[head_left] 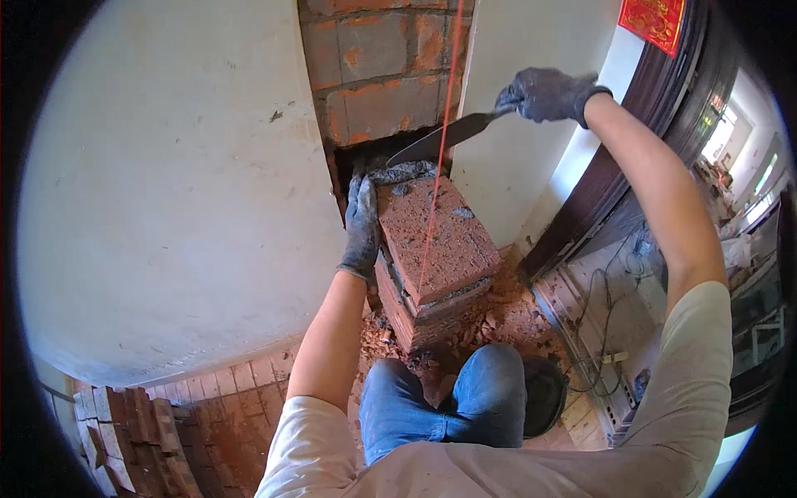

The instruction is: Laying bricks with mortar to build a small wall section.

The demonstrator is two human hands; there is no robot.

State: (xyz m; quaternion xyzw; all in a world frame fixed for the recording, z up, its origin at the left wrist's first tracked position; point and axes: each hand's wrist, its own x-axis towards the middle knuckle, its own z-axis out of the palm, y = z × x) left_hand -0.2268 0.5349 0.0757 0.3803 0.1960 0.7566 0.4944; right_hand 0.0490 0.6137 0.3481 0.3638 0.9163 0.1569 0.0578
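Note:
Brick blocks (448, 241) stand stacked with grey mortar at the foot of an opening in the wall. My left hand (362, 224), in a dark glove, lies with fingers stretched along the top block's left side, touching a bed of mortar (398, 173) at its back edge. Up at the right, my gloved right hand (548, 95) grips a trowel (466, 126), its long dark blade angled down-left over that mortar. A taut red string (431, 216) runs vertically in front of the blocks. Older brickwork (369, 46) fills the upper opening, above a dark gap.
White plastered wall (166, 207) flanks the opening. At right are a dark wooden doorframe (631, 91) and loose cables (598, 307). A black bucket (544, 407) sits beside my right knee, amid brick rubble (494, 311). Several bricks (124, 432) are piled at lower left.

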